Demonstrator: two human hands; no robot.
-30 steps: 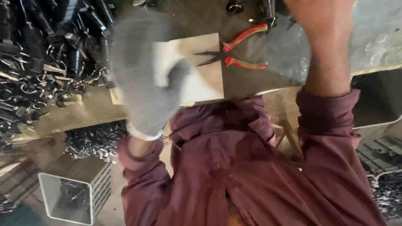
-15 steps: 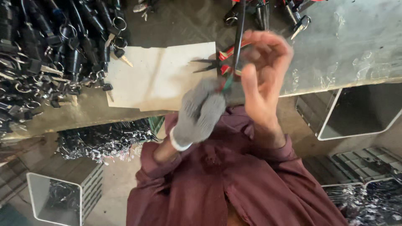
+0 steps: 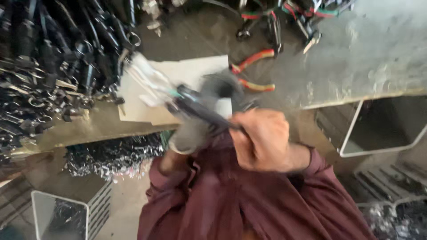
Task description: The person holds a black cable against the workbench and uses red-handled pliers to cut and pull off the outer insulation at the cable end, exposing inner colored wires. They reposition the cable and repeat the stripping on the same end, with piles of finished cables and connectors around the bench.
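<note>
Close to the chest, a gloved left hand (image 3: 202,118) and a bare right hand (image 3: 262,142) both clench a dark tool (image 3: 200,109), apparently steadying it. Red-handled pliers (image 3: 253,71) lie beyond on the bench (image 3: 356,66), within reach.

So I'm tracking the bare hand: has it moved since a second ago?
Yes. The right hand was up over the red-handled pliers; it now sits below them, near the bench edge, gripping a dark tool.

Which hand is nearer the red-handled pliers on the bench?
Left. The gloved left hand sits just beside the red-handled pliers, partly overlapping them; the bare right hand is lower, closer to the body.
</note>
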